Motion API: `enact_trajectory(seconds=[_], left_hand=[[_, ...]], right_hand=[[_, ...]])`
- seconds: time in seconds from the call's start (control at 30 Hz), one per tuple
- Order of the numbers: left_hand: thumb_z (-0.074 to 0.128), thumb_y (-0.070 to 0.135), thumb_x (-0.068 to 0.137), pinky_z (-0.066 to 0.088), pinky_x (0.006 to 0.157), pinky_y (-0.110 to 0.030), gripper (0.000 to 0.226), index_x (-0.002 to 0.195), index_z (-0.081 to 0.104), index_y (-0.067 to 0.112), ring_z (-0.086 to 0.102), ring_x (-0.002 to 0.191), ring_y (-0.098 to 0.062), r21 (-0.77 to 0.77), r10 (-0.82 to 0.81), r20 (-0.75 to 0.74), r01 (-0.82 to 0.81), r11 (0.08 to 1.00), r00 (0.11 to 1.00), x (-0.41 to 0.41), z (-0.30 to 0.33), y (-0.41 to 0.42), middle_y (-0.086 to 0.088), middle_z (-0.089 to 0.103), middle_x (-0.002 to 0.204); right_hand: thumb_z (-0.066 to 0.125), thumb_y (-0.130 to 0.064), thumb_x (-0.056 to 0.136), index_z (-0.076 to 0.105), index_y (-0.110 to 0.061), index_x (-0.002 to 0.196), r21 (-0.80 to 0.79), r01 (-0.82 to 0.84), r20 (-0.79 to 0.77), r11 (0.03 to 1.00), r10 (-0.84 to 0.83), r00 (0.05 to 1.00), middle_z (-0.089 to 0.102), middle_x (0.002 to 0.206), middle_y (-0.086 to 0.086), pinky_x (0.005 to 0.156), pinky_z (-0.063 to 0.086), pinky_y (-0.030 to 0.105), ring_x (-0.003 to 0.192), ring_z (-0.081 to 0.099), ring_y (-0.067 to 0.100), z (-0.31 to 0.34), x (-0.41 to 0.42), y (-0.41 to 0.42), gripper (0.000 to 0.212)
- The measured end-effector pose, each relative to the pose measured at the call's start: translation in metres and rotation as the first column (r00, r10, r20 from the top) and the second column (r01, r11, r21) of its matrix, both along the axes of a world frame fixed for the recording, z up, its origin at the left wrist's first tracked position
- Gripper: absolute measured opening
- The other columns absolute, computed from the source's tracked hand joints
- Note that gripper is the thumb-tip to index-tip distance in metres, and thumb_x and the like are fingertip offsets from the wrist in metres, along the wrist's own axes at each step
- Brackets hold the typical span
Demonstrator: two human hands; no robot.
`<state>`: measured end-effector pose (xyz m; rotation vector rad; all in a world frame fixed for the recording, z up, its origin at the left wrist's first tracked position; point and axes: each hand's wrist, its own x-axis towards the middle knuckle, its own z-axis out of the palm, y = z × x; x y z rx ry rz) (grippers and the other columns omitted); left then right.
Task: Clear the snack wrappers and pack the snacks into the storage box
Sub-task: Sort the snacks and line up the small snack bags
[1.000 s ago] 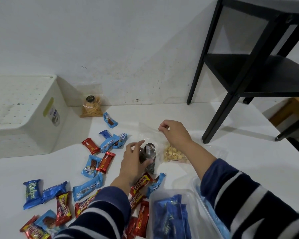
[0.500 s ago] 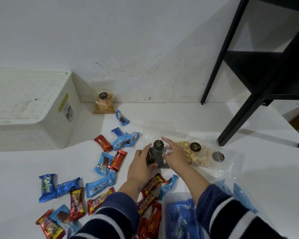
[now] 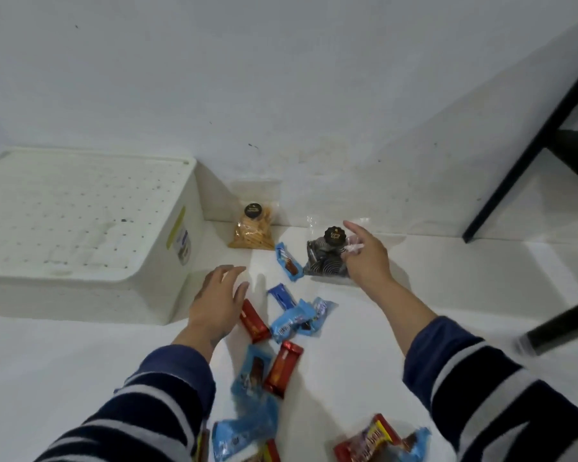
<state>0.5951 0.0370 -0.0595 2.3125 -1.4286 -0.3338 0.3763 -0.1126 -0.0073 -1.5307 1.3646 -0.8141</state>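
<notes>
A clear bag of dark round cookies (image 3: pixel 326 261) with a black sticker stands near the wall. My right hand (image 3: pixel 364 261) is at its right side, pinching the clear plastic, index finger stretched out. My left hand (image 3: pixel 217 301) hovers palm down with fingers apart, holding nothing, just left of a red bar (image 3: pixel 254 320). Blue wrapped snacks (image 3: pixel 296 320) lie between my arms, and another blue snack (image 3: pixel 287 261) lies beside the cookie bag. A white perforated storage box (image 3: pixel 80 208) stands at the left against the wall.
A bag of yellow chips (image 3: pixel 252 228) leans on the wall between the box and the cookies. More red bars (image 3: pixel 282 368) and blue packets (image 3: pixel 252 368) lie near the bottom edge. Black table legs (image 3: pixel 531 145) rise at the right.
My right hand has carried the cookie bag away from me and to the wall beside the chips bag. My left hand has let go of it and moved left, open.
</notes>
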Motion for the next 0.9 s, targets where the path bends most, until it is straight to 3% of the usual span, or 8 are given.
enact_trajectory(seconds=[0.1,0.17,0.23,0.3,0.5,0.67,0.77,0.9], left_hand=[[0.034,0.041,0.099,0.015,0.117,-0.031,0.045,0.144,0.035,0.032,0.018,0.143,-0.014,0.082,-0.007,-0.043,0.011,0.997,0.999,0.023,-0.012,-0.011,0.005,0.026,0.155],[0.027,0.053,0.097,0.003,0.119,-0.034,0.053,0.148,0.024,0.037,0.006,0.147,-0.012,0.199,-0.066,0.008,0.063,0.978,0.998,0.027,-0.023,-0.014,0.009,0.013,0.159],[0.010,0.066,0.089,-0.004,0.119,-0.037,0.066,0.149,0.014,0.040,-0.003,0.148,-0.013,0.218,-0.104,0.107,0.079,0.973,0.989,0.024,-0.036,-0.012,0.011,0.004,0.160],[-0.002,0.068,0.081,-0.004,0.120,-0.038,0.074,0.149,0.010,0.041,-0.004,0.148,-0.013,0.171,-0.088,0.170,0.059,0.983,0.982,0.021,-0.045,-0.011,0.011,0.003,0.160],[0.000,0.067,0.081,-0.004,0.120,-0.038,0.072,0.149,0.008,0.043,-0.004,0.148,-0.014,0.159,-0.089,0.218,0.055,0.986,0.972,0.023,-0.049,-0.012,0.011,0.003,0.160],[0.008,0.067,0.084,-0.003,0.120,-0.037,0.069,0.148,0.012,0.043,-0.004,0.148,-0.012,0.154,-0.084,0.175,0.057,0.986,0.981,0.023,-0.048,-0.012,0.012,0.005,0.159],[0.011,0.067,0.085,-0.003,0.119,-0.036,0.068,0.148,0.012,0.043,-0.004,0.148,-0.012,0.195,-0.085,0.160,0.053,0.979,0.983,0.024,-0.044,-0.014,0.011,0.005,0.160],[0.023,0.048,0.098,0.003,0.121,-0.039,0.052,0.148,0.021,0.034,0.007,0.147,-0.015,0.209,-0.005,0.030,-0.002,0.978,1.000,0.008,-0.020,-0.026,0.005,0.015,0.158]], right_hand=[[0.049,0.012,0.087,0.053,-0.031,0.133,0.007,0.006,-0.008,1.000,-0.006,1.000,0.052,0.108,-0.003,0.065,0.045,0.022,0.092,0.055,0.016,-0.004,0.033,-0.025,0.063],[0.049,0.012,0.087,0.052,-0.032,0.133,0.015,0.011,-0.018,1.000,-0.011,1.000,0.052,0.111,-0.004,0.068,0.046,0.024,0.095,0.056,0.018,-0.011,0.051,-0.037,0.064],[0.049,0.012,0.088,0.050,-0.031,0.134,0.007,0.003,-0.031,1.000,-0.003,1.000,0.051,0.113,-0.004,0.068,0.048,0.025,0.097,0.056,0.019,-0.019,0.064,-0.045,0.064],[0.048,0.013,0.088,0.049,-0.029,0.136,0.007,-0.008,-0.033,1.000,0.008,0.999,0.051,0.116,-0.003,0.062,0.046,0.021,0.098,0.054,0.018,-0.028,0.074,-0.051,0.064],[0.046,0.011,0.088,0.045,-0.025,0.140,0.025,-0.017,-0.065,1.000,0.019,0.998,0.053,0.132,0.007,0.062,0.043,0.018,0.102,0.054,0.018,-0.043,0.092,-0.059,0.063],[0.048,0.004,0.092,0.040,-0.028,0.143,-0.027,-0.091,-0.196,0.996,0.084,0.977,0.041,0.145,0.009,0.090,0.044,0.027,0.127,0.047,0.028,-0.040,0.085,-0.053,0.061],[0.051,-0.002,0.093,0.043,-0.029,0.141,-0.002,-0.112,-0.234,0.994,0.109,0.966,0.039,0.146,0.008,0.092,0.038,0.022,0.130,0.045,0.027,-0.035,0.067,-0.039,0.056],[0.054,-0.009,0.093,0.052,-0.025,0.133,0.004,-0.197,-0.328,0.980,0.188,0.926,0.047,0.137,0.011,0.095,0.039,0.025,0.125,0.050,0.027,-0.028,0.030,-0.012,0.043]])
